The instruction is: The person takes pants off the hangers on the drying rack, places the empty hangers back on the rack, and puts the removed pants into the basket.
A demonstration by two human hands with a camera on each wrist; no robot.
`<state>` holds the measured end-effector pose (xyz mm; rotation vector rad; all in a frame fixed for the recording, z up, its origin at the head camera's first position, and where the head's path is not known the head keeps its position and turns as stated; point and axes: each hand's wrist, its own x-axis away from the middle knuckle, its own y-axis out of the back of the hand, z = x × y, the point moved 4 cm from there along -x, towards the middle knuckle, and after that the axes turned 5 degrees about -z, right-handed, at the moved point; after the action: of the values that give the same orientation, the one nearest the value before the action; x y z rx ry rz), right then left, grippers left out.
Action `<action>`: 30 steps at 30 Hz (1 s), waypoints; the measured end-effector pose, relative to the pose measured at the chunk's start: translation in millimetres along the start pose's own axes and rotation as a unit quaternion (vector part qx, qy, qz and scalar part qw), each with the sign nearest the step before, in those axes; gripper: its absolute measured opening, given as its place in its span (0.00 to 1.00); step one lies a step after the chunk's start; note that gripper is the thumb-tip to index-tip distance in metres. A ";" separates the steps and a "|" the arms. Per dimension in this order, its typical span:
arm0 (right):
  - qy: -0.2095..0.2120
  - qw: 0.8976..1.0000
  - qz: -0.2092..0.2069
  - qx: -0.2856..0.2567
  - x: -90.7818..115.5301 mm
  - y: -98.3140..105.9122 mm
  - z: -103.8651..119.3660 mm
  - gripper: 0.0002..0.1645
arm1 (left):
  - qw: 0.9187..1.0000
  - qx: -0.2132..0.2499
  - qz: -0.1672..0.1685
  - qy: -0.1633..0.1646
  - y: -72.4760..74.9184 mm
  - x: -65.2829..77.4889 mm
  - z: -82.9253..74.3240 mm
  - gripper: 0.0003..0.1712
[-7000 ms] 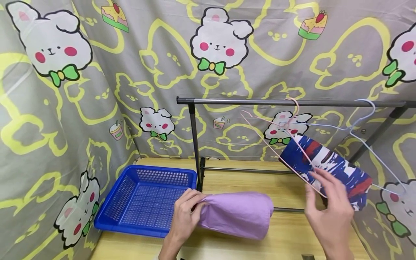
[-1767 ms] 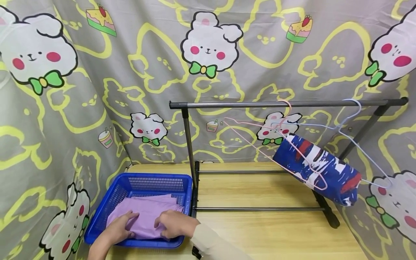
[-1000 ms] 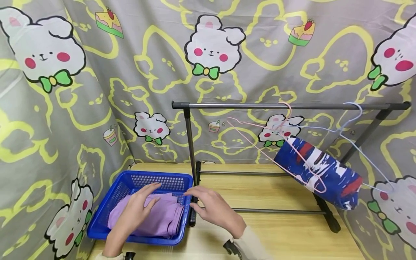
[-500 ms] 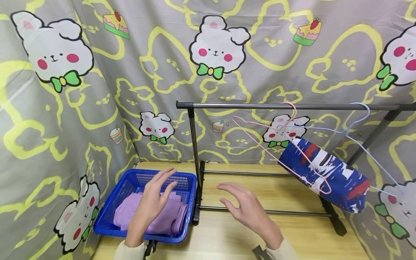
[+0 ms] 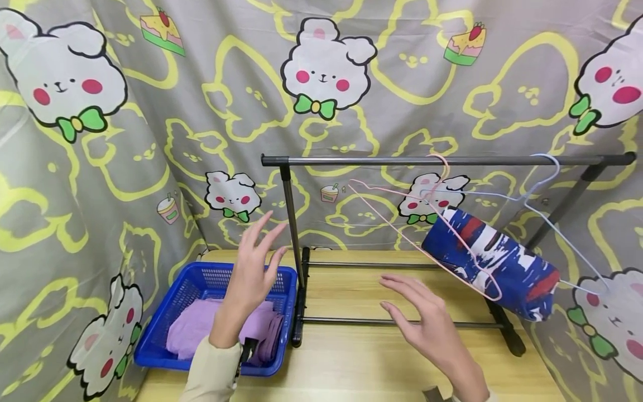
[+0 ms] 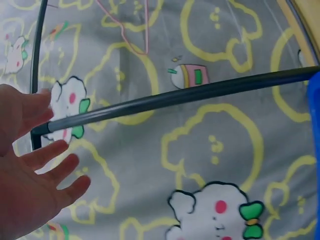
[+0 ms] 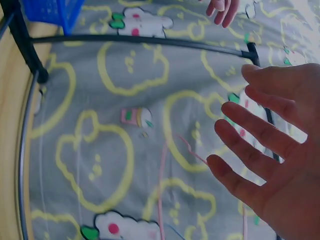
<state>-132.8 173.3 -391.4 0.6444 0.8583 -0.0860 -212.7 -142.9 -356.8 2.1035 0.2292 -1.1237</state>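
In the head view my left hand (image 5: pixel 253 273) is raised above the near right part of the blue basket, its fingers spread and holding nothing. Below it, folded purple cloth (image 5: pixel 196 329) lies in the blue basket (image 5: pixel 166 360), partly hidden by the left forearm. My right hand (image 5: pixel 427 318) hovers over the table in front of the rack, fingers relaxed and apart from everything. Nearest to it is a pink hanger (image 5: pixel 382 215) on the rack's top bar. Behind that, a blue, red and white patterned cloth (image 5: pixel 494 257) hangs over a light blue hanger (image 5: pixel 562 229).
A dark metal clothes rack (image 5: pixel 351 161) stands on the wooden table (image 5: pixel 346 363), its left post (image 5: pixel 293 223) beside the basket. Two low bars run between its feet. A grey curtain (image 5: pixel 321 134) with cartoon rabbits encloses the back and sides.
The purple cloth, held in my left hand seven seconds ago, now lies in the basket. Both hands have let it go and lifted away, the right one moving rightward. The patterned cloth still hangs.
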 end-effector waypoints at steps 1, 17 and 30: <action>0.009 1.000 -0.014 -0.002 -1.0 5.3 1.2 0.28 | 1.000 -0.007 -0.003 -0.008 0.5 -5.7 -0.5 0.32; 0.040 0.981 -0.167 0.085 -7.6 119.2 0.8 0.28 | 0.988 -0.100 -0.034 -0.117 1.5 -85.4 -20.7 0.33; -0.105 0.951 -0.216 0.197 24.1 189.3 -84.0 0.29 | 0.978 -0.148 0.002 -0.147 -16.5 -113.9 -25.3 0.30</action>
<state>-112.8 377.7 -355.6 0.7929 0.7675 -0.7247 -272.5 -94.4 -267.7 1.6541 0.2344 -1.2947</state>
